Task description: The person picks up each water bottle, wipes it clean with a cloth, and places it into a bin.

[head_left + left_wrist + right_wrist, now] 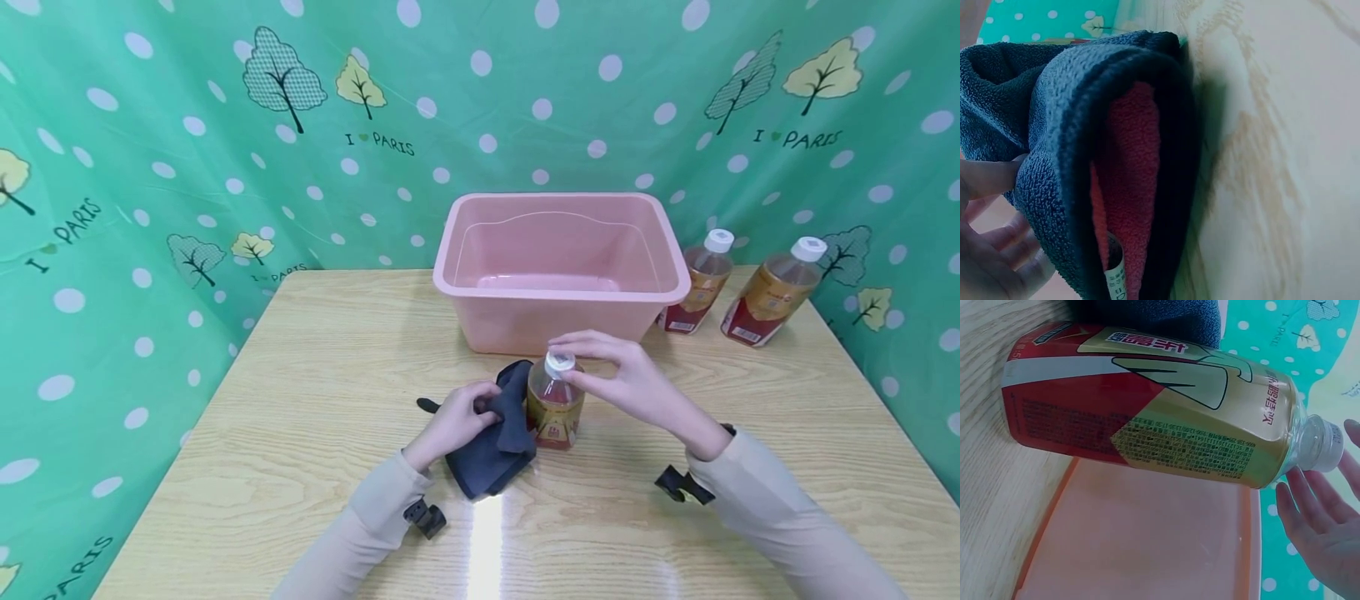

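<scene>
Left hand (456, 419): its thumb and fingers pinch the dark cloth (487, 458).
Right hand (628, 380): fingers apart, around the white cap (559, 363); whether they touch, I cannot tell.
Bottle (554, 417): upright on the table (322, 400), just beside the cloth, in front of the pink bin (555, 323).

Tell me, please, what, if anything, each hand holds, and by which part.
Left hand: dark cloth, held by a fold. Right hand: around the bottle cap; whether gripping cannot be told.

place: curtained-off tabletop nook, room type unclear | signs: wood-grain table (322, 367), green polka-dot cloth (465, 92) around it
</scene>
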A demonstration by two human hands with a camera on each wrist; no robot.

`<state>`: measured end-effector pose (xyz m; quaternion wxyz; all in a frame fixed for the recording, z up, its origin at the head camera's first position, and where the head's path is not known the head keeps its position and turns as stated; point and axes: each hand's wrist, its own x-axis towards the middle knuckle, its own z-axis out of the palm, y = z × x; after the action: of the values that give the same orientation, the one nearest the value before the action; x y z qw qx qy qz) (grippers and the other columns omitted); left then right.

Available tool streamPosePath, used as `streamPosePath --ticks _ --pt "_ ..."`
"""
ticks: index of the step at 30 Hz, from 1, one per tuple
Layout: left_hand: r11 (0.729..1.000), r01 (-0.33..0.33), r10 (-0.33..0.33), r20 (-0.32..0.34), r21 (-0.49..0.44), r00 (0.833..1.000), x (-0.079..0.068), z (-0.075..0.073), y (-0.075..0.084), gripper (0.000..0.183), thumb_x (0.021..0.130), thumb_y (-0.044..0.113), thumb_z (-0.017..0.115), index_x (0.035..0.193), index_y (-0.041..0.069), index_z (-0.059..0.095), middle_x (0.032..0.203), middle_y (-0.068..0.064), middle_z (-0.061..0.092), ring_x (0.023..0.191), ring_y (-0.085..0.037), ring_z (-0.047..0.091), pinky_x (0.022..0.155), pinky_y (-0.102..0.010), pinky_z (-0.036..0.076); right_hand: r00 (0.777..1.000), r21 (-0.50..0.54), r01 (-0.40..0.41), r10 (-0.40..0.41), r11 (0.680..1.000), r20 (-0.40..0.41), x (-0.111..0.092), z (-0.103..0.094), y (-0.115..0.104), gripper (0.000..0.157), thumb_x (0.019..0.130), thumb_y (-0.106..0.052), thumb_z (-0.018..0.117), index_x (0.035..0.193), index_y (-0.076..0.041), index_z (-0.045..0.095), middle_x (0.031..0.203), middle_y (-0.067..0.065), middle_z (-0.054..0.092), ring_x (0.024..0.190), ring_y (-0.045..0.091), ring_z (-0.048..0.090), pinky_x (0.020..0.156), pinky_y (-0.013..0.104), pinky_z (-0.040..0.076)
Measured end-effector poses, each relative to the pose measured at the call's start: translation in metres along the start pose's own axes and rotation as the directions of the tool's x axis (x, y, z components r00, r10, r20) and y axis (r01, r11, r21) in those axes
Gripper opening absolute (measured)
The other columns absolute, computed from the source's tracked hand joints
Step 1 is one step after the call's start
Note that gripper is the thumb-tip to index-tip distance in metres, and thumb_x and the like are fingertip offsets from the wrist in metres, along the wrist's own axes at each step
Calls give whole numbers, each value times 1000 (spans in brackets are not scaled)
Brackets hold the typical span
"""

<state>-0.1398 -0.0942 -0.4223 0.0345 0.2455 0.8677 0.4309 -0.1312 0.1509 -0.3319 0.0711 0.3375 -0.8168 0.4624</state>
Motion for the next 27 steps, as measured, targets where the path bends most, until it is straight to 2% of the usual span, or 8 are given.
streamPosePath --ticks 10,14,20,27 --pt "998 -25 24 -30 -57 999 -4 -8 3 23 72 -6 62 94 -1 60 90 -12 63 77 -20 60 69 -27 48 998 -38 0 -2 999 -60 3 3 -3 34 73 -7 70 106 -7 63 103 0 60 95 12 54 79 28 46" --pt "996 -46 43 -46 -72 998 -6 -11 3 23 72 -8 61 94 -2 60 91 -14 62 77 -21 60 69 -27 49 998 -52 -6 3 999 -64 2 4 -2 36 71 -7 71 106 -8 63 101 -1 61 92 10 55 76 29 47" --pt "997 -41 36 -67 -72 997 -10 -15 4 24 72 -9 61 95 -4 60 95 -15 61 80 -23 60 71 -30 49 998 -75 7 -12 997 -67 3 5 -3 38 68 -6 73 105 -6 63 100 0 62 91 10 56 76 26 47" --pt "997 -43 37 -80 -64 996 -15 -18 0 23 72 -9 61 95 -3 60 96 -15 61 81 -23 60 70 -32 49 999 -71 -6 2 997 -52 4 5 -4 36 70 -7 71 105 -4 63 100 2 62 92 11 57 75 32 49"
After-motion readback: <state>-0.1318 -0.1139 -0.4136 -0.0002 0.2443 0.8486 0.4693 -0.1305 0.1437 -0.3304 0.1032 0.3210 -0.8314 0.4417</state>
